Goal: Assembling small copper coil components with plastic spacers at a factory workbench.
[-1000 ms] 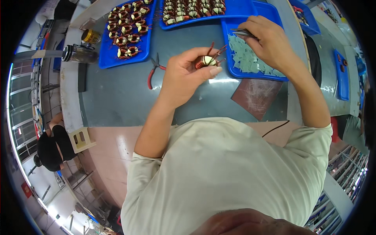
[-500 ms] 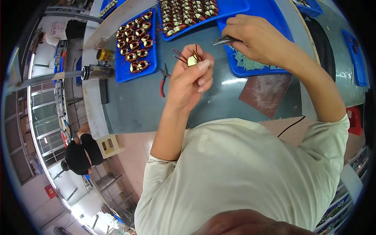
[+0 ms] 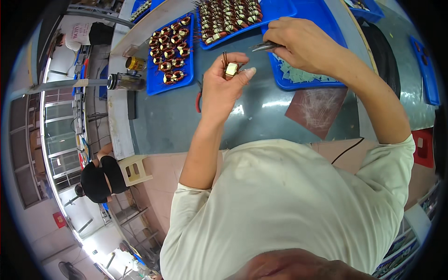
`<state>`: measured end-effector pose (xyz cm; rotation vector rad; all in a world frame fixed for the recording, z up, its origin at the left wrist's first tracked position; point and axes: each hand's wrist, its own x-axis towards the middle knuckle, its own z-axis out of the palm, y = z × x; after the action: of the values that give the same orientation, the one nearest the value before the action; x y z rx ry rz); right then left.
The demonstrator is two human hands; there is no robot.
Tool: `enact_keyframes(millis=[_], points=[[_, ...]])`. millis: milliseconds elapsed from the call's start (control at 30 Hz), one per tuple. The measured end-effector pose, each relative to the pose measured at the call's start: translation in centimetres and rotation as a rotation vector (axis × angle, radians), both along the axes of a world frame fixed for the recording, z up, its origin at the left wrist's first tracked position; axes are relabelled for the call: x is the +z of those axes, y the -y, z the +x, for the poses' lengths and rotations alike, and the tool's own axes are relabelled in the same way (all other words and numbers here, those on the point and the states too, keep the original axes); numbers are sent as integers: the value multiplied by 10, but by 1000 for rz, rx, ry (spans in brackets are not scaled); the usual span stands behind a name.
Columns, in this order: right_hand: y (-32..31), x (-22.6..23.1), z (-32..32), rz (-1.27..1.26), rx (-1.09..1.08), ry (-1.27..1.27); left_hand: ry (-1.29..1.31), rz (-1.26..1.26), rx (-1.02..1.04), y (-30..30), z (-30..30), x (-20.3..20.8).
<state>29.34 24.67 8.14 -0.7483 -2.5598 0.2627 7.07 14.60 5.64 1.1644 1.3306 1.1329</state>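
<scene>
My left hand (image 3: 223, 91) is closed around a small wire-wound coil (image 3: 231, 69). The coil has reddish-brown windings, a cream block face and dark wire ends pointing up. To its right, my right hand (image 3: 303, 44) grips a pair of pliers (image 3: 265, 46), whose grey jaws point left toward the coil without touching it. The handles are hidden in the palm. Behind my left wrist lies a red-handled hand tool (image 3: 199, 101), mostly covered by the hand and forearm.
Similar coils fill a blue tray (image 3: 190, 70) at left and another blue tray (image 3: 280, 15) at the back. A blue tray (image 3: 333, 28) at right holds pale green pieces (image 3: 298, 74). A brown sheet (image 3: 315, 112), a dark-lidded jar (image 3: 133, 82) and a yellow can (image 3: 136, 63) stand around.
My left hand has turned the coil, so its cream face shows more fully, and the fingers have opened out somewhat. The pliers stay almost where they were. The whole view has shifted slightly.
</scene>
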Motion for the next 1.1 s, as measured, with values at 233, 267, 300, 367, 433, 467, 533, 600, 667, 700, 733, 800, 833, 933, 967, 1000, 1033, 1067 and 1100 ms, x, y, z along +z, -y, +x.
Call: enact_keyframes(millis=[233, 267, 300, 367, 433, 467, 533, 600, 667, 700, 733, 800, 833, 933, 967, 1000, 1033, 1067, 1100], points=[[11, 8, -3, 29, -31, -40, 122, 40, 66, 2, 2, 18], [14, 8, -4, 40, -50, -58, 69, 54, 49, 2, 2, 18], [16, 9, -5, 37, -46, -55, 18, 65, 33, 2, 2, 18], [21, 12, -6, 77, -57, -85, 15, 54, 37, 2, 4, 25], [24, 14, -7, 96, -66, -73, 12, 47, 40, 1, 4, 26], [24, 14, -7, 117, -79, -64, 50, 37, 0, 1, 4, 23], [23, 11, -8, 117, -72, -57, 89, 27, -35, 0, 3, 19], [24, 11, -9, 114, -68, -49, 117, 1, -79, 1, 5, 16], [27, 12, -9, 98, -36, -28, 128, -9, -91, 0, 5, 13], [28, 12, -9, 95, -35, -24, 137, -15, -104, 0, 5, 12], [29, 11, -10, 110, -36, -13, 141, -19, -103, 0, 5, 11], [29, 9, -11, 121, -37, 3, 134, -19, -118, -1, 4, 9], [29, 8, -11, 143, -39, 2, 138, -23, -120, -1, 4, 8], [29, 4, -13, 182, -50, 6, 155, -39, -108, -3, 5, 7], [29, 3, -14, 204, -57, 5, 137, -42, -119, -4, 5, 6], [28, 2, -13, 197, -55, 9, 117, -48, -125, -5, 5, 5], [28, 2, -13, 190, -57, 24, 122, -56, -124, -7, 4, 4], [27, 2, -13, 183, -58, 39, 123, -49, -125, -8, 4, 2], [27, 1, -12, 177, -62, 46, 127, -39, -132, -9, 4, 0]])
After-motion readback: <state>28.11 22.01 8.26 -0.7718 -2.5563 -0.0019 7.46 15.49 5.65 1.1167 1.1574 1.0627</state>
